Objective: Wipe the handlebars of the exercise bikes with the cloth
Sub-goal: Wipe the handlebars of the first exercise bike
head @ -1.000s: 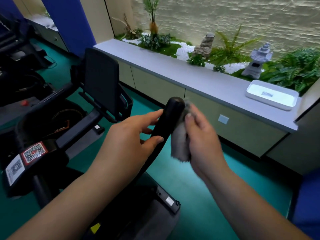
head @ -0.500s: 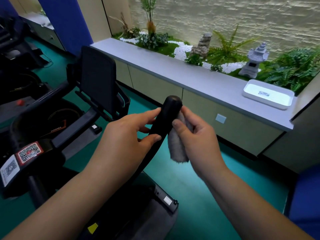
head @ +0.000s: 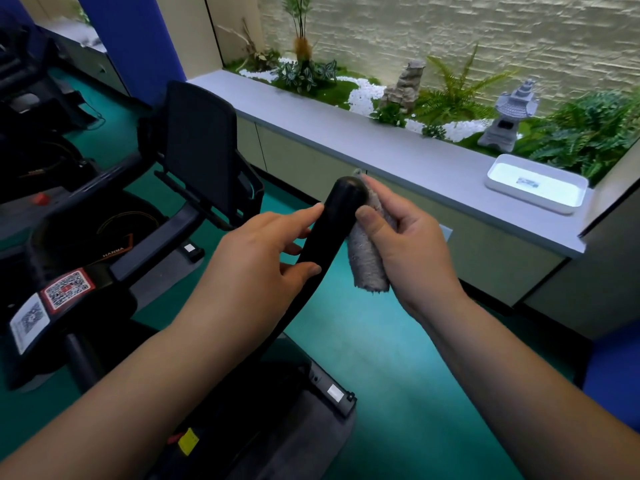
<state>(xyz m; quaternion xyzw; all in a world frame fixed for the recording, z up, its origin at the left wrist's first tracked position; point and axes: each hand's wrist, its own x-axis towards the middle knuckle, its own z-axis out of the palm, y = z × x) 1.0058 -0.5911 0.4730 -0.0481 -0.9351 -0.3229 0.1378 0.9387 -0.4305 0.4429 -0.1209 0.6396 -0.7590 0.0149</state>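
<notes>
In the head view, a black handlebar (head: pixel 337 220) rises from the lower middle of the frame and ends in a rounded tip just above centre. The left hand (head: pixel 256 268) sits against the left side of the bar, its fingers curled loosely so that the thumb and fingertips touch the bar without closing fully around it. The right hand (head: pixel 412 251) is on the right side of the bar, closed around a grey cloth (head: pixel 367 258). The cloth is bunched between the palm and the bar, pressed against the bar's right side near the tip, with its lower end hanging free below the thumb.

The exercise bike (head: pixel 114 258) fills the left half of the frame. Its dark screen panel (head: pixel 199 147) stands upright left of centre, and two code stickers (head: pixel 65 289) show on the frame at the lower left. Another dark machine (head: pixel 27 81) stands in the upper left corner. The floor (head: pixel 381 358) is green.

Across the upper right runs a long grey bench (head: pixel 363 143) with pale cabinet doors beneath it. A white tray (head: pixel 536 183) rests on the bench at the right. Behind the bench lie ferns, white pebbles, a rock figure (head: pixel 403 84) and a small stone lantern (head: pixel 509 116), in front of a pale brick wall (head: pixel 450 29).
</notes>
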